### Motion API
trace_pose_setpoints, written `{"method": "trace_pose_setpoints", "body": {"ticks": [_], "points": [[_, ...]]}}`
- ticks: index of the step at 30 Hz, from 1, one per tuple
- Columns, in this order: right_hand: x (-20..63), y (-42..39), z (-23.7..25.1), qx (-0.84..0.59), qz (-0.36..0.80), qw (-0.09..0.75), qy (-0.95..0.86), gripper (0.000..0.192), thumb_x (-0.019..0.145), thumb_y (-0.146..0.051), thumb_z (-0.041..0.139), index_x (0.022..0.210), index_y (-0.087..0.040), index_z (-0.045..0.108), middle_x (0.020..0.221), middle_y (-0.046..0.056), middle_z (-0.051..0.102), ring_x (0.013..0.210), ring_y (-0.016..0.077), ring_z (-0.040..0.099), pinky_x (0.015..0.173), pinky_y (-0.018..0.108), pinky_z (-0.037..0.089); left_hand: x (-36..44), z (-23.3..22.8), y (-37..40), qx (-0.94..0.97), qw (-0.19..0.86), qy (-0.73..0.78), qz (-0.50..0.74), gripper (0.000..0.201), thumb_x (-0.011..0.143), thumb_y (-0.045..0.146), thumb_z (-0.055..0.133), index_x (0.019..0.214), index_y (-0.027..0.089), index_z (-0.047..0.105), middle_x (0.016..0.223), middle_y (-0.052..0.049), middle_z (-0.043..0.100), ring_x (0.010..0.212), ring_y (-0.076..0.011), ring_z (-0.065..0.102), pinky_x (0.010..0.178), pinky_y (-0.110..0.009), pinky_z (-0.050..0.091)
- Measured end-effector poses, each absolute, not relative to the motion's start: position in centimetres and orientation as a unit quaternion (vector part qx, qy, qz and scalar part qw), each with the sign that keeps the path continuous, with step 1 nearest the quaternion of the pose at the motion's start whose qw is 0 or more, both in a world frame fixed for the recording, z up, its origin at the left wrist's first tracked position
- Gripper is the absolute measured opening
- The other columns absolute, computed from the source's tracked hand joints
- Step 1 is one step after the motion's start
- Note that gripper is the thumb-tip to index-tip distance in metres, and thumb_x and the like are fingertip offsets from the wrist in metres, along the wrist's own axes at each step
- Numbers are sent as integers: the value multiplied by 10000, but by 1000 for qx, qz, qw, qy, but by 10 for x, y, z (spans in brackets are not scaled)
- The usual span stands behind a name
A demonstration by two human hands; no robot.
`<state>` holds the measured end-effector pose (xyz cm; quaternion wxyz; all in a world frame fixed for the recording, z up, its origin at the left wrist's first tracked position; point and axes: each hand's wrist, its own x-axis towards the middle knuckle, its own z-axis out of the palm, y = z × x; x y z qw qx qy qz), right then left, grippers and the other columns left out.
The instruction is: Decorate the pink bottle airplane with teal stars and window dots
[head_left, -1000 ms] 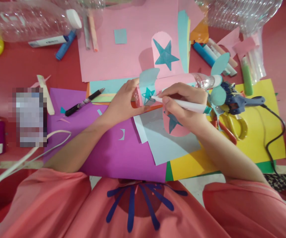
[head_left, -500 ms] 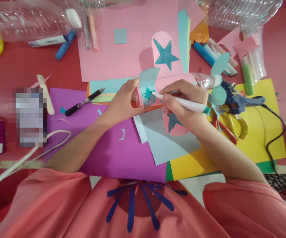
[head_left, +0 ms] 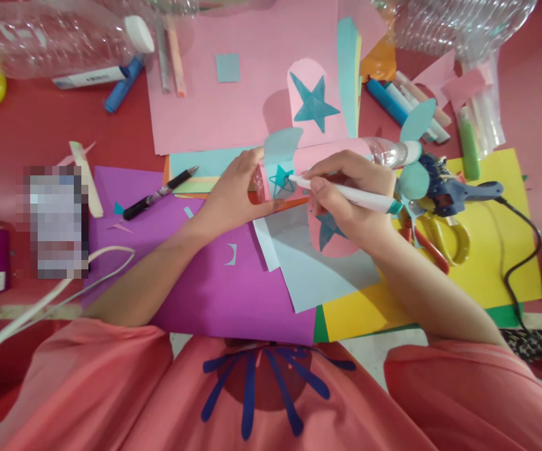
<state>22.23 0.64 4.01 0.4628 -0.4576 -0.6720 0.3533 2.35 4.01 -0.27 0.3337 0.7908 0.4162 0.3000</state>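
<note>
Head view: you are looking down at your two hands over a red table [head_left: 40, 138] spread with coloured paper.
Left hand [head_left: 233, 194]: you are closing it round the tail end of the bottle plane [head_left: 337, 153], a plastic bottle wrapped in pink paper and lying on its side between your hands.
Right hand [head_left: 346, 197]: you are pinching a white marker [head_left: 346, 195] in a writing grip, its tip touching the small teal star [head_left: 280, 180] on the tail.
Step in hand: by my reading, you are colouring in that star (only part of it looks filled).
Next move: it is calling for short strokes inside the outline, with the left hand bracing the bottle so it is not rolling.
Nearby: a glue gun [head_left: 459, 191] and scissors [head_left: 444, 235] are lying just beside the propeller end, and a black pen [head_left: 158, 194] on the purple sheet [head_left: 196, 282].
</note>
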Motion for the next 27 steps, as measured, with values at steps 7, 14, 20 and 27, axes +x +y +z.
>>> {"method": "trace_pose_setpoints", "body": {"ticks": [7, 14, 20, 27], "points": [[224, 6, 40, -469, 340, 440, -686, 328, 891, -508, 587, 732, -224, 633, 565, -22, 591, 487, 115, 561, 495, 284, 481, 23, -2, 39, 793, 327, 424, 291, 607, 756, 751, 635, 1110, 282, 483, 1032, -56, 597, 1078, -292, 604, 915, -448, 505], [222, 5, 38, -462, 331, 463, -680, 301, 899, -463, 585, 733, -216, 633, 580, -28, 608, 467, 98, 554, 476, 270, 461, 22, -4, 39, 792, 323, 425, 297, 600, 738, 700, 699, 1104, 274, 488, 1029, -61, 597, 1098, -310, 598, 926, -461, 503], [223, 4, 39, -454, 320, 468, -687, 267, 904, -429, 585, 741, -226, 644, 597, -18, 628, 491, 115, 576, 496, 286, 488, 21, -4, 39, 793, 327, 422, 294, 596, 748, 710, 680, 1107, 274, 488, 1063, -66, 605, 1132, -305, 592, 947, -455, 500], [223, 3, 42, -423, 289, 462, -724, 135, 903, -324, 606, 813, -245, 669, 674, -18, 686, 549, 107, 618, 520, 262, 505, 20, -6, 40, 805, 304, 422, 285, 622, 759, 742, 639, 1114, 258, 474, 1132, -86, 595, 1142, -303, 571, 954, -453, 487]]}}
